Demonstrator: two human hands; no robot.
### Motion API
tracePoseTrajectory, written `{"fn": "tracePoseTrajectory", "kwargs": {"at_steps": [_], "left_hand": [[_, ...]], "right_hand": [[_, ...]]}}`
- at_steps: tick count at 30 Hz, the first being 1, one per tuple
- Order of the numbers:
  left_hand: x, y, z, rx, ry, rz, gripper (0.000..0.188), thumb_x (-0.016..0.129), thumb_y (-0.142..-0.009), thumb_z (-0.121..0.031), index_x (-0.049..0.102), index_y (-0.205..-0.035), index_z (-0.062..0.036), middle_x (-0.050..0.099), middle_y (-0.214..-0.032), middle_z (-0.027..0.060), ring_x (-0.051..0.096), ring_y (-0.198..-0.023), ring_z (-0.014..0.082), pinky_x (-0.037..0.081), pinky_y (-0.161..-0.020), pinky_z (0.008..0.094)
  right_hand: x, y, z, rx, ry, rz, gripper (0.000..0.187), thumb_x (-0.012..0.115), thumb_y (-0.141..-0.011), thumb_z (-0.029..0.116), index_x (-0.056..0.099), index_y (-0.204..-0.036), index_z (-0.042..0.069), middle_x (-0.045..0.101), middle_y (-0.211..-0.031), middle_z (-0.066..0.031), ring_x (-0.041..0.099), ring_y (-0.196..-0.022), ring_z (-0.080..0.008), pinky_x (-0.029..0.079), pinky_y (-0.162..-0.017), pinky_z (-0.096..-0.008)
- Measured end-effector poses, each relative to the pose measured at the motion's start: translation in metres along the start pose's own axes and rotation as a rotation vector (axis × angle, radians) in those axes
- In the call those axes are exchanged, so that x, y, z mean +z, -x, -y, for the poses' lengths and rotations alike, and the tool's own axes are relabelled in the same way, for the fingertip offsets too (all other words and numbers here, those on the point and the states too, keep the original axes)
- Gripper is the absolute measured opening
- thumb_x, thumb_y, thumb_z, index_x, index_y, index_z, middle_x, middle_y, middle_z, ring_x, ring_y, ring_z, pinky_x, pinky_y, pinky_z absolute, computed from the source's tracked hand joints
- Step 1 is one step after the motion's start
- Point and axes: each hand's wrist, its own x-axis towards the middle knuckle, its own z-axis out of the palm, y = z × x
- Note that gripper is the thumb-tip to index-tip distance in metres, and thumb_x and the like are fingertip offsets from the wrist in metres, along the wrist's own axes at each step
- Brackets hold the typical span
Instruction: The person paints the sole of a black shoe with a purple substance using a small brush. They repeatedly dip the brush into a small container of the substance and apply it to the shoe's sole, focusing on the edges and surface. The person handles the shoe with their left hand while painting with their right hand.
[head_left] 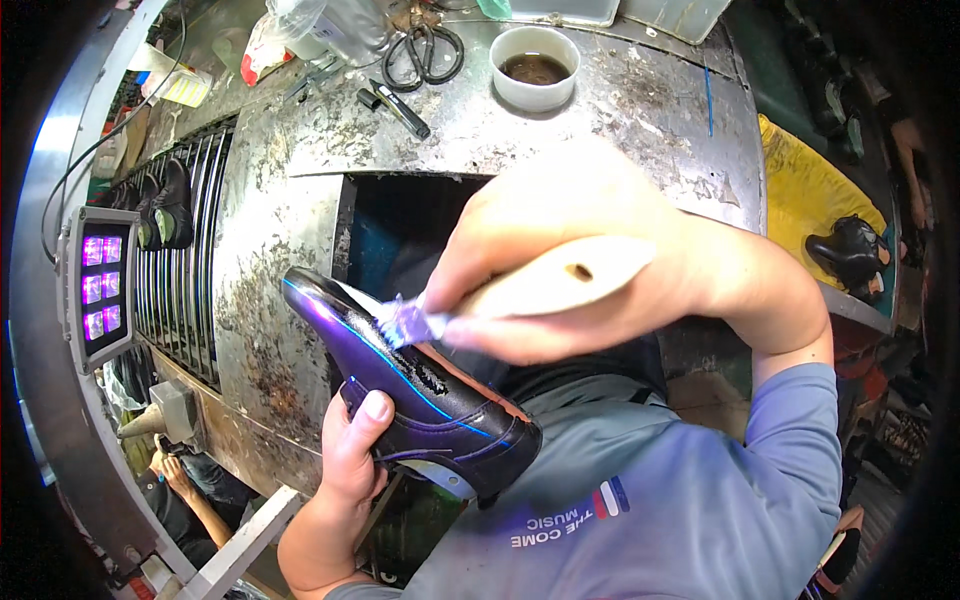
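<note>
At the centre of the frame, one black shoe [430, 395], toe toward the upper left, is in the left grip [350, 447], closed round its side; the right grip [580, 220] is pinched on one brush [560, 280], its blurred bristles at the shoe's upper-right edge. Across the upper frame, the surface [655, 110] carries one bowl [535, 92], one pair of scissors [423, 58] and one marker [402, 110], with bare room below them down to the edge of one dark opening [400, 215].

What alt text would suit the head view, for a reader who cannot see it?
A person holds a cream-handled brush in the right-hand grip, against a black shoe in the left-hand grip. Beyond, a white bowl of dark liquid and a black marker are on a worn metal bench; at left, a lamp shines purple.
</note>
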Motion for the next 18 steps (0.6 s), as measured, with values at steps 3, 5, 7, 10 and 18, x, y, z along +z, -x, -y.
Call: {"fn": "tracePoseTrajectory", "kwargs": {"at_steps": [3, 5, 7, 10, 18], "left_hand": [[0.009, -0.002, -0.006, -0.014, -0.006, 0.004, 0.075, 0.063, -0.096, -0.047, 0.042, -0.145, 0.0064, 0.063, -0.132, 0.0214, 0.066, -0.118, 0.0305, 0.052, -0.104, 0.0428], [0.011, -0.001, -0.01, -0.024, -0.016, 0.014, 0.078, 0.062, -0.096, -0.048, 0.04, -0.147, 0.0066, 0.061, -0.134, 0.0223, 0.065, -0.121, 0.0309, 0.051, -0.105, 0.0433], [0.01, -0.001, -0.01, -0.025, -0.008, 0.036, 0.077, 0.061, -0.097, -0.047, 0.039, -0.149, 0.0069, 0.06, -0.136, 0.022, 0.064, -0.122, 0.0304, 0.049, -0.107, 0.0429], [0.006, -0.001, -0.007, 0.006, -0.077, -0.024, 0.073, 0.06, -0.099, -0.045, 0.042, -0.147, 0.0065, 0.061, -0.136, 0.0204, 0.064, -0.121, 0.0293, 0.048, -0.107, 0.0419], [0.001, -0.002, 0.0, 0.014, 0.066, -0.097, 0.056, 0.068, -0.097, -0.035, 0.054, -0.133, 0.005, 0.068, -0.121, 0.0165, 0.069, -0.109, 0.0256, 0.054, -0.099, 0.0395]], "right_hand": [[0.007, -0.003, 0.006, -0.002, -0.005, 0.042, 0.014, 0.082, -0.08, 0.014, 0.075, -0.092, 0.009, 0.072, -0.08, -0.0051, 0.072, -0.069, -0.0229, 0.057, -0.06, -0.0331], [0.007, -0.005, 0.01, 0.023, 0.028, 0.107, 0.014, 0.081, -0.08, 0.012, 0.074, -0.091, 0.008, 0.071, -0.079, -0.0057, 0.071, -0.068, -0.0238, 0.057, -0.058, -0.034], [0.009, -0.004, 0.012, 0.019, 0.02, 0.127, 0.014, 0.081, -0.079, 0.012, 0.073, -0.09, 0.007, 0.07, -0.078, -0.0063, 0.07, -0.066, -0.0248, 0.056, -0.056, -0.0349], [0.007, -0.002, 0.019, 0.023, -0.018, 0.189, 0.014, 0.08, -0.08, 0.012, 0.072, -0.09, 0.006, 0.068, -0.076, -0.0066, 0.068, -0.064, -0.0263, 0.055, -0.054, -0.0359], [0.002, 0.002, 0.026, 0.023, -0.088, 0.327, 0.012, 0.077, -0.081, 0.013, 0.068, -0.085, 0.007, 0.063, -0.073, -0.0053, 0.064, -0.062, -0.0277, 0.05, -0.051, -0.0374]]}}
